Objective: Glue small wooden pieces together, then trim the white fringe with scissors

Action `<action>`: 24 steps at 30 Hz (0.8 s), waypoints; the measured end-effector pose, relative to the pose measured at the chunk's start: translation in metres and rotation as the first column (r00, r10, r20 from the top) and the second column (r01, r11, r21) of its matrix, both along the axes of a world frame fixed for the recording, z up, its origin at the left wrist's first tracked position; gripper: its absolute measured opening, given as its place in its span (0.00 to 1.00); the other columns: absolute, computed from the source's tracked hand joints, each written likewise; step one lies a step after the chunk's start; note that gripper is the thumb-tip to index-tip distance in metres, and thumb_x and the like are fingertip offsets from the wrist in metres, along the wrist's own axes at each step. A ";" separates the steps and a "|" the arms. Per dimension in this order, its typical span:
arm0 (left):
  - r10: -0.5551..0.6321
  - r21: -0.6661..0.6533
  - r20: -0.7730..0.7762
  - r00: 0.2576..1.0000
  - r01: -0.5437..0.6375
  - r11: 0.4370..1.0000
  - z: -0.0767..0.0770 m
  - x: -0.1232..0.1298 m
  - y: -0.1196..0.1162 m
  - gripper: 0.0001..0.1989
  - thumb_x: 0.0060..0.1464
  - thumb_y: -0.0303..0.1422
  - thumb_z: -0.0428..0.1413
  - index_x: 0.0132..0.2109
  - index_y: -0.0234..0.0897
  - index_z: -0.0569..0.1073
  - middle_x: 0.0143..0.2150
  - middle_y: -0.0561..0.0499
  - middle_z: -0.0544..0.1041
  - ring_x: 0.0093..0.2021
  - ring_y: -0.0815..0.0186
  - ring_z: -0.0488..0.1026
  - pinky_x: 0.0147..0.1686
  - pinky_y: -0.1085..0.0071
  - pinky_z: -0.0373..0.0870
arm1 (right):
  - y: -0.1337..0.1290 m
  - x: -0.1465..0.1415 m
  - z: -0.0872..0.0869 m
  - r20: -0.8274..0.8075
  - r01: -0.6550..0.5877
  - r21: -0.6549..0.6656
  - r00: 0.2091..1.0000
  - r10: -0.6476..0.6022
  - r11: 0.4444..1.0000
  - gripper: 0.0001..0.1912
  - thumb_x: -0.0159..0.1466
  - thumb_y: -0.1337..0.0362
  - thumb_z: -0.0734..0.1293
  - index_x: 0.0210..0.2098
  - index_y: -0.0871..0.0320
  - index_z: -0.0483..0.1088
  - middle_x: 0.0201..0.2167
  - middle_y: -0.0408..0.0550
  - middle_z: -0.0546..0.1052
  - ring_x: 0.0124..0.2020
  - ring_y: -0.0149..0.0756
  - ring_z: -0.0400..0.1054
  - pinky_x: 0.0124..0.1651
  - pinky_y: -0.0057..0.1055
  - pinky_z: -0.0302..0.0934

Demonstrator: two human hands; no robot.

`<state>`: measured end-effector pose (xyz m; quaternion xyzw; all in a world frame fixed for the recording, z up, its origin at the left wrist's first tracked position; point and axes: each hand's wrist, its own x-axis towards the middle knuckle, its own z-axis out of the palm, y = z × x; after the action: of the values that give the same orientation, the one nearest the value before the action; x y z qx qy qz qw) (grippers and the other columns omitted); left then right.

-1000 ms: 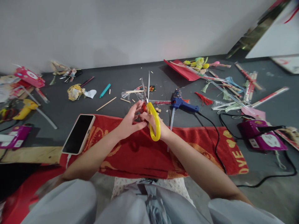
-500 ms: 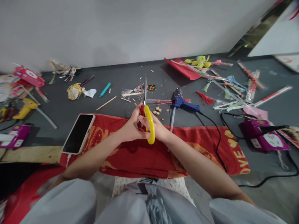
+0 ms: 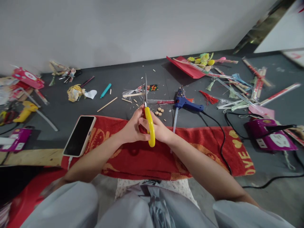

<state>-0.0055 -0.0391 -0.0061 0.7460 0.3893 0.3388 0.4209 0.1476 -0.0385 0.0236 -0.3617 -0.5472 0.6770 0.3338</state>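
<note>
A pair of scissors (image 3: 151,126) with a yellow and a red handle stands on edge above the red towel (image 3: 147,164), its blades pointing away from me. My left hand (image 3: 133,128) is closed around the handles from the left side. Behind the yellow handle, my right hand (image 3: 161,129) is closed against the scissors too, its fingers partly hidden. The blades look slightly apart. Beyond the tips of my fingers lie small beige pieces (image 3: 159,111), a bundle of white strands (image 3: 130,92) and thin wooden sticks (image 3: 107,104).
Right of my hands lies a blue glue gun (image 3: 190,105) with a black cord. A phone (image 3: 79,136) rests on the towel's left end. Purple power strips (image 3: 270,134), a yellow glue gun (image 3: 26,111), a teal marker (image 3: 105,90) and red paper (image 3: 185,67) surround the work area.
The scissors and both hands have shifted slightly left, and the scissors are turned a little. Both hands keep their hold; the things on the table have not moved.
</note>
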 end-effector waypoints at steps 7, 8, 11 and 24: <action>-0.018 -0.075 0.045 0.999 0.022 0.997 0.003 0.002 0.000 0.55 0.36 0.47 0.68 0.67 0.44 0.49 0.66 0.38 0.59 0.68 0.44 0.56 0.65 0.45 0.59 | -0.001 0.001 0.000 -0.028 0.001 -0.005 1.000 -0.002 1.000 0.27 0.53 0.45 0.68 0.40 0.54 0.55 0.34 0.44 0.71 0.35 0.34 0.68 0.38 0.36 0.67; -0.018 -0.070 0.051 0.999 0.022 0.997 0.004 0.002 0.000 0.55 0.36 0.46 0.69 0.67 0.43 0.50 0.65 0.38 0.59 0.67 0.45 0.57 0.65 0.45 0.59 | -0.001 0.001 0.000 -0.027 0.000 -0.002 1.000 0.000 1.000 0.27 0.53 0.45 0.68 0.40 0.54 0.54 0.34 0.45 0.71 0.35 0.35 0.68 0.39 0.36 0.67; -0.032 -0.066 0.066 0.997 0.036 0.997 0.004 0.003 0.000 0.55 0.36 0.46 0.69 0.67 0.42 0.49 0.64 0.38 0.60 0.66 0.47 0.59 0.65 0.46 0.59 | 0.000 0.001 0.000 -0.013 -0.003 0.016 1.000 0.003 1.000 0.26 0.54 0.45 0.67 0.39 0.53 0.53 0.36 0.46 0.71 0.37 0.35 0.68 0.39 0.35 0.67; -0.044 -0.065 0.054 0.998 0.048 0.997 0.005 0.003 0.000 0.58 0.37 0.47 0.69 0.69 0.45 0.45 0.65 0.37 0.59 0.66 0.47 0.61 0.62 0.50 0.65 | 0.000 0.000 -0.001 0.016 0.020 0.025 1.000 -0.020 0.999 0.25 0.55 0.44 0.67 0.37 0.53 0.53 0.35 0.45 0.72 0.36 0.35 0.68 0.38 0.36 0.67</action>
<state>-0.0022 -0.0390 -0.0011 0.7313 0.3719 0.3354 0.4630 0.1471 -0.0385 0.0225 -0.3685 -0.5548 0.6637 0.3405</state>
